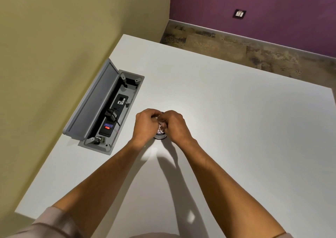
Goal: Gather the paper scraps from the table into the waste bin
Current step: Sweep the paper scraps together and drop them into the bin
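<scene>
Hands meet over a small waste bin (160,135) on a white table (236,119).

Left hand (145,124) and right hand (173,126), fingers curled, appear to pinch pale paper scraps (161,127) just above the mostly hidden bin; a release off-centre could scatter bits back onto the table, or into the open cable box (111,108) nearby.

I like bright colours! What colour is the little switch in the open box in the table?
Red. The switch shows best in the head view.
</scene>
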{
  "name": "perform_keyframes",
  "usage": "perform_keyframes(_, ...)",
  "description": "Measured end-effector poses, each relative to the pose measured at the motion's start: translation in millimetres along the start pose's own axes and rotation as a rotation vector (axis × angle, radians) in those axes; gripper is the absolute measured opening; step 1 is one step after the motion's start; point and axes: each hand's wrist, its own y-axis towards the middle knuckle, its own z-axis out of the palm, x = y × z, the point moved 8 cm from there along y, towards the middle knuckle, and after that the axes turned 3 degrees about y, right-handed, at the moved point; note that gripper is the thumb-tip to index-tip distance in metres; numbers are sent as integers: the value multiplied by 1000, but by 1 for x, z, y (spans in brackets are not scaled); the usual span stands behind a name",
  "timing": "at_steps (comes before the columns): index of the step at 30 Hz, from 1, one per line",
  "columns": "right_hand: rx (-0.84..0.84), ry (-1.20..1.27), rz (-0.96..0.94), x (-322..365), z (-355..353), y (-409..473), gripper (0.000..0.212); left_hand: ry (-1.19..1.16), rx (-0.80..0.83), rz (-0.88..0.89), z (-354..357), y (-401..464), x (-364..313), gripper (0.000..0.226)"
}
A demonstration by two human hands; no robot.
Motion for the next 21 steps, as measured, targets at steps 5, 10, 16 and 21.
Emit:
perform_keyframes(5,-85,50,30,-7,-12,-3,38,-21,-3,46,-5,-3,1,35)
perform_keyframes(10,-172,1,145,-25,-14,-6,25,187,-13,289,-1,-15,-5,30)
perform_keyframes(16,-97,4,228,-45,3,-7,14,562,309,335,40,-22,1,43)
perform_keyframes(21,-122,81,282,-52,6,-4,12,742,403,205,51,-3,0,25)
